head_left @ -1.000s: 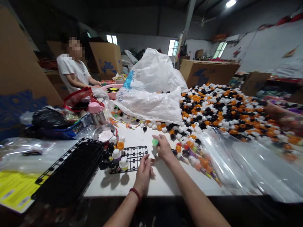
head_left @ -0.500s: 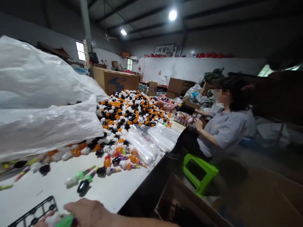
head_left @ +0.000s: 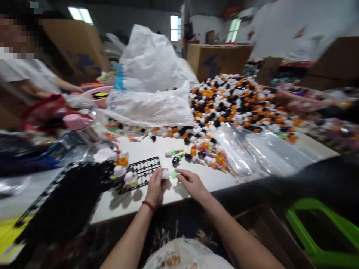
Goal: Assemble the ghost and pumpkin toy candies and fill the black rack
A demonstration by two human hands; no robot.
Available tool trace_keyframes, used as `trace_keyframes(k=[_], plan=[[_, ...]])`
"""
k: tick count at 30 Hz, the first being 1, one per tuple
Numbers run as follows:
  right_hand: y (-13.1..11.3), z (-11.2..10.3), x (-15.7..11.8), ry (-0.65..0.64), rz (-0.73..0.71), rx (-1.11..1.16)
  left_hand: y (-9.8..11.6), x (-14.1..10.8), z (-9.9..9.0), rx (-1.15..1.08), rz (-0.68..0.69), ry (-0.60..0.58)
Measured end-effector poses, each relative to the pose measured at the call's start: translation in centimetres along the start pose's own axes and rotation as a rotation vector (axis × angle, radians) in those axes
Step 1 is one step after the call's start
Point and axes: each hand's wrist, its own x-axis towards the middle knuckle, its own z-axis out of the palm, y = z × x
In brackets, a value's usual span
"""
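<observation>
A: Your view has swung back from the right: the white bag [head_left: 151,108], at the left edge half a second ago, now stands upper centre, and the green stool [head_left: 333,257] has slid down into the lower right corner.
B: Your hands have come together too. A second ago your right hand [head_left: 192,183] reached out ahead of your left hand [head_left: 155,188]; now, just below centre, both sets of fingers meet on a white-and-green piece [head_left: 171,174].
A: And where your right hand was on the bench [head_left: 143,147]?
B: There you now see a black-and-green piece [head_left: 175,160].
</observation>
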Motion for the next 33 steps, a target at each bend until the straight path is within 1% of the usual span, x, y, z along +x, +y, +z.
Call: trace_keyframes(k=[2, 5, 11, 14, 17, 21, 23, 25, 30, 32, 33], plan=[[0.2, -0.5, 0.1, -0.016, 0.0, 0.032, -0.9, 0.3, 0.0, 0.001, -0.004, 0.018], [0.1, -0.8, 0.1, -0.026, -0.005, 0.023, -1.6, 0.4, -0.2, 0.008, 0.003, -0.004], [0.0, -0.8, 0.1, 0.049, -0.131, -0.121, -1.7, 0.3, -0.5, 0.06, 0.03, -0.062], [-0.1, -1.0, 0.2, -0.004, -0.164, -0.149, -1.9, 0.4, -0.6, 0.106, 0.052, -0.091], [-0.5, -1.3, 0.3, -0.075, -0.148, -0.143, -2.1, 0.5, -0.7, 0.151, 0.085, -0.115], [-1.2, -1.5, 0.5, -0.122, -0.05, -0.105, -2.2, 0.4, -0.7, 0.227, 0.127, -0.113], [-1.4, -1.2, 0.4, -0.136, -0.03, -0.138, -2.1, 0.3, -0.6, 0.264, 0.147, -0.091], [-1.5, -0.4, 0.2, -0.139, -0.035, -0.174, -2.1, 0.1, -0.5, 0.294, 0.17, -0.063], [-1.1, 2.5, -0.1, -0.119, -0.074, -0.168, -2.0, -0.1, -0.5, 0.315, 0.211, 0.012], [-1.2, 2.8, 0.2, -0.13, -0.071, -0.14, -2.0, -0.1, -0.5, 0.302, 0.204, 0.025], [-1.3, 2.4, 0.5, -0.138, -0.06, -0.123, -2.1, 0.0, -0.5, 0.281, 0.185, 0.017]])
